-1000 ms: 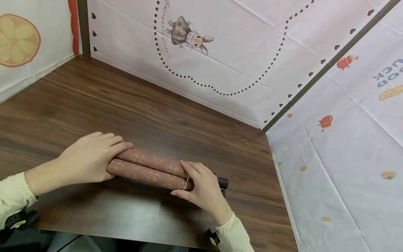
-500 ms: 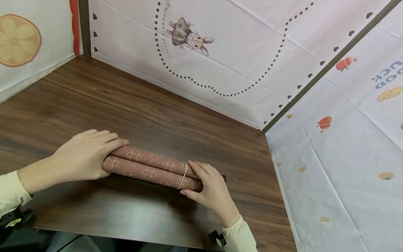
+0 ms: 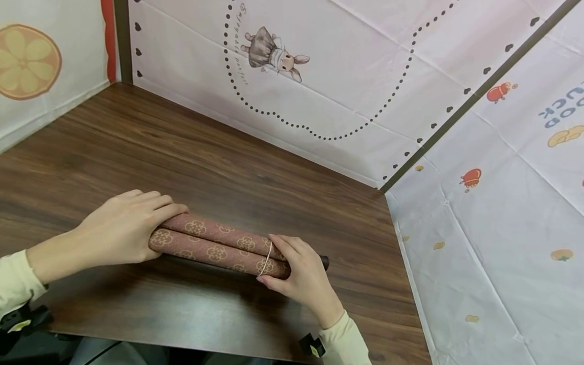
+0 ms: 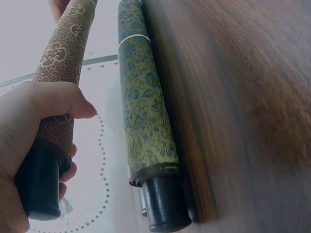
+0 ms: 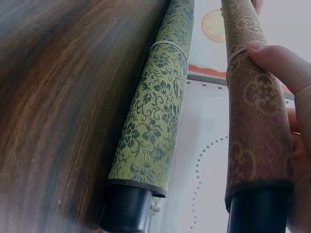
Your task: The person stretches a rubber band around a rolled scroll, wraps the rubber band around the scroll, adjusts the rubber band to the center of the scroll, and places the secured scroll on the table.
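Observation:
A reddish-brown patterned hanging scroll [image 3: 214, 243], rolled as two parallel rolls, is held across the front of the table by both hands. My left hand [image 3: 125, 228] grips its left end, thumb and fingers on opposite sides; a black end knob [image 4: 41, 184] sticks out there in the left wrist view. Toward the other end, my right hand [image 3: 301, 268] holds the rolls with its fingertips beside a thin pale band [image 3: 265, 258]. Both wrist views show a yellow-green floral scroll [image 5: 153, 116] with its own white band [image 5: 170, 44], lying on the table below the brown one; it is hidden in the head view.
The dark wood table [image 3: 191, 167] ends at a front edge close to the person's lap. White printed cloth walls [image 3: 319, 76] enclose it at the back, left and right [image 3: 511, 243]. A black strap piece [image 3: 312, 345] shows at the right wrist.
The brown scroll has shifted slightly left with my left hand, while my right hand slid right along it, leaving the band more exposed. Little differs over the last half second.

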### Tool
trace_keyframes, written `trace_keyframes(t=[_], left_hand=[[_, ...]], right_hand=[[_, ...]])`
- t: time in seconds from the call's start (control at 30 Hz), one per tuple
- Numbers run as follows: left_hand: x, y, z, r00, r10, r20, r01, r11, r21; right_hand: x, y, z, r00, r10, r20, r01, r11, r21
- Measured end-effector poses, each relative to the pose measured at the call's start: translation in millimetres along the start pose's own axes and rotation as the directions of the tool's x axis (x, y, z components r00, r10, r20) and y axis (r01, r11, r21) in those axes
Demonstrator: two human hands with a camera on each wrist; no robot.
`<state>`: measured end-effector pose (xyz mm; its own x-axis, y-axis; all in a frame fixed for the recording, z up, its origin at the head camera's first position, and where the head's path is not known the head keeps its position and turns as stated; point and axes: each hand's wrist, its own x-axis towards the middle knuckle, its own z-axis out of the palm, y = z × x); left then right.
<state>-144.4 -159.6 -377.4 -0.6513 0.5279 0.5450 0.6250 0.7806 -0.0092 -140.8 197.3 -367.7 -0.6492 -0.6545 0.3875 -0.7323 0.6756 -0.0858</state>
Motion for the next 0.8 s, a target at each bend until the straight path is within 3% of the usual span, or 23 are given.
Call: trace_keyframes(t=[0.3,0.53,0.8], left_hand=[[5.3,15.0,2.4,1.000,0.004,0.015,-0.004,1.000,-0.014],[5.3,10.7,0.8,1.000,-0.016,0.003,0.016,1.000,-0.010],[3.2,6.8,2.8,1.000,0.005,-0.018,-0.005,1.000,-0.006]], right_hand=[[11,-14,6,0.998,-0.068,-0.006,0.068,0.997,0.034],[5,-5,1,1.000,0.018,0.025,-0.018,1.000,-0.001],[1,-4,2,0.999,0.016,0.040,-0.016,1.000,-0.007]])
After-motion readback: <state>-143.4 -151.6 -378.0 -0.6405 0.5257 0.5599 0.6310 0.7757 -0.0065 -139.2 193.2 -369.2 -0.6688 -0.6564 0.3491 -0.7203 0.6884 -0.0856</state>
